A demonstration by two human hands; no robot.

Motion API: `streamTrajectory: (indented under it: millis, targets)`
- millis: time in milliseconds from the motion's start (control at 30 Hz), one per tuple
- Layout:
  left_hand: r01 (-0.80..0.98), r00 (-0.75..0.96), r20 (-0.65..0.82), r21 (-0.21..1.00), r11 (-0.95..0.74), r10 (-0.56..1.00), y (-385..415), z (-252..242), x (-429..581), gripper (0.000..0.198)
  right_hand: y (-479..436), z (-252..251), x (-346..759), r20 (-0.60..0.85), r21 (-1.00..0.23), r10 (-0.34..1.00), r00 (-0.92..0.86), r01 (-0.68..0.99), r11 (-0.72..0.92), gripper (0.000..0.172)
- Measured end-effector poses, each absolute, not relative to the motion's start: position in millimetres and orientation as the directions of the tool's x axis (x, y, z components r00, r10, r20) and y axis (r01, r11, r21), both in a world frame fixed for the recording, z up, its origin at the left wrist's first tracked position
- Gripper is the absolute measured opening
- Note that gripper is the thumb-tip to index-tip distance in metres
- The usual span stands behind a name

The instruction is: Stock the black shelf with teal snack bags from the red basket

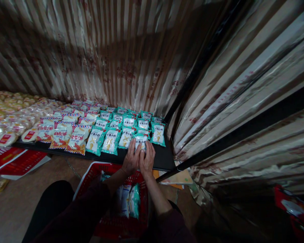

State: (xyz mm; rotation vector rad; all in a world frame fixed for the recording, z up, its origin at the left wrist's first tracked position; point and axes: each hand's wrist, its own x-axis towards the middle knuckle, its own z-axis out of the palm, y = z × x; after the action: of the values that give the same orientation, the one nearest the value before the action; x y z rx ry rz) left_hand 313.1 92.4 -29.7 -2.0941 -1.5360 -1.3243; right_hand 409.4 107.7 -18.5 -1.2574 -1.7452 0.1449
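My left hand (130, 161) and my right hand (147, 158) lie side by side on a teal snack packet (141, 140) at the front edge of a low black shelf (164, 158). Both hands press or hold this packet flat against the shelf. It sits in the front row of several teal packets (111, 140) laid in overlapping rows. To their left lie red-and-white packets (77, 139). Below my arms stands a red basket (111, 229) with more teal packets (130, 200) in it.
Pale orange and yellow packets (12, 114) fill the shelf's left part. Striped shiny curtain (116, 50) hangs behind and at the right. A black bar (218, 145) runs diagonally on the right. Red cardboard (17, 162) lies on the floor at left.
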Motion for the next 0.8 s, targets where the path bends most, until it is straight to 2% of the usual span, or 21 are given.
streamTrajectory:
  millis: [133,300,500,800]
  targets:
    - [0.844,0.082,0.729,0.312,-0.437,0.679,95,-32,314,0.050,112,-25,410,0.569,-0.616,0.822,0.023,0.674,0.408,0.059]
    - [0.825,0.044,0.710,0.370,-0.426,0.703,99,-32,314,0.052,117,-21,407,0.475,-0.693,0.874,0.105,0.656,0.298,0.072]
    - [0.797,0.091,0.678,0.389,-0.462,0.730,101,-30,311,0.052,123,-16,406,0.329,-0.763,0.938,0.105,0.615,0.199,0.070]
    - [0.834,0.076,0.624,0.388,-0.393,0.777,97,-31,307,0.053,122,-10,405,0.314,-0.767,0.940,0.129,0.619,0.171,0.074]
